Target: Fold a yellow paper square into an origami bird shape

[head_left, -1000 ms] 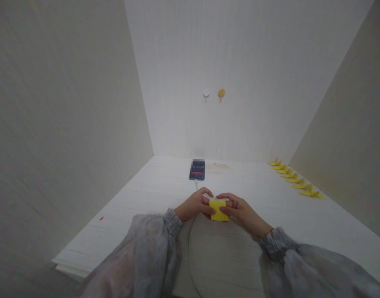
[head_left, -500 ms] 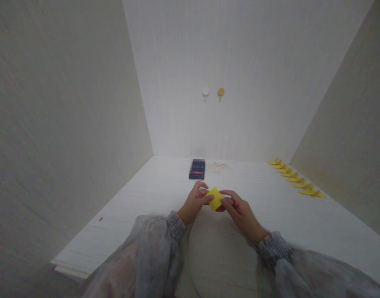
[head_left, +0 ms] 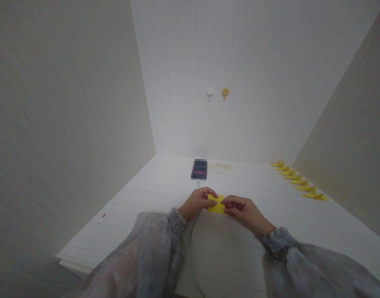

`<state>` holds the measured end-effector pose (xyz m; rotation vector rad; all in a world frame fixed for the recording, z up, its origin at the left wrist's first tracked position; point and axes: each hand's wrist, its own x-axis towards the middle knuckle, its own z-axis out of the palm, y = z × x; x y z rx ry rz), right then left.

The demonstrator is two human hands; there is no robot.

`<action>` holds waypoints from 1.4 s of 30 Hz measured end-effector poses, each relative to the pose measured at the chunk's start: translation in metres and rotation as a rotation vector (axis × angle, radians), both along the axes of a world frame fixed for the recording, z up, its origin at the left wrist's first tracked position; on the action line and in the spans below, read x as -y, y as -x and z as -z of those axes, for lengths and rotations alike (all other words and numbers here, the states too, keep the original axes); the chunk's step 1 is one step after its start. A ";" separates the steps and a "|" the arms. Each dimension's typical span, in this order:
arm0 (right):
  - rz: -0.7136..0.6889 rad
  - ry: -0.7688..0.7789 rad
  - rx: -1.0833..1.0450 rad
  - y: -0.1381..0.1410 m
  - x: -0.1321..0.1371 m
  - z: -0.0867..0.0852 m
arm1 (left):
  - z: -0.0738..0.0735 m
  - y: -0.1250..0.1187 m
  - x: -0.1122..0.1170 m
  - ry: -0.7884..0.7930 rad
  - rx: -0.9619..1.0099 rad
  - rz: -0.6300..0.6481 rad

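Between my two hands is a small piece of yellow paper (head_left: pixel 216 208), its edges about level with the tabletop's front. My left hand (head_left: pixel 198 203) pinches its left side, thumb on top. At the right edge, the thumb and fingers of my right hand (head_left: pixel 247 212) close on the paper; whether a fold lies under the fingertips is too small to tell. Off to the right stands a slanting row of several folded yellow paper pieces (head_left: pixel 297 182) with pointed tips.
Beyond my hands a phone (head_left: pixel 199 170) lies on the white table (head_left: pixel 140 186), and a cable (head_left: pixel 192 248) runs from it toward me. Panels enclose the table on three sides. A white hook (head_left: pixel 210 92) and a yellow hook (head_left: pixel 225 92) are on the back panel. A small orange-red bit (head_left: pixel 103 215) lies left.
The yellow paper has turned from a tilted diamond to a level position, lower down. My right hand has shifted its grip along the right edge. The view has moved slightly.
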<state>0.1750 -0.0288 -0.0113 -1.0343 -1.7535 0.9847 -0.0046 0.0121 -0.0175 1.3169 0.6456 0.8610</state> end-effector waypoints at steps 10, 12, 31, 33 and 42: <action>-0.066 -0.009 0.028 -0.002 -0.004 0.005 | -0.001 -0.001 0.001 -0.050 -0.003 -0.042; -0.060 0.007 0.028 -0.002 -0.004 0.006 | 0.000 -0.001 0.001 -0.063 0.003 -0.046; -0.075 0.194 -0.088 0.003 -0.004 0.005 | -0.002 0.001 0.003 -0.013 -0.061 0.045; -0.079 0.186 -0.084 0.003 -0.003 0.004 | -0.002 0.001 0.003 -0.024 -0.056 0.044; 0.011 0.139 0.039 0.004 0.000 -0.006 | -0.001 -0.001 0.003 0.018 -0.028 0.098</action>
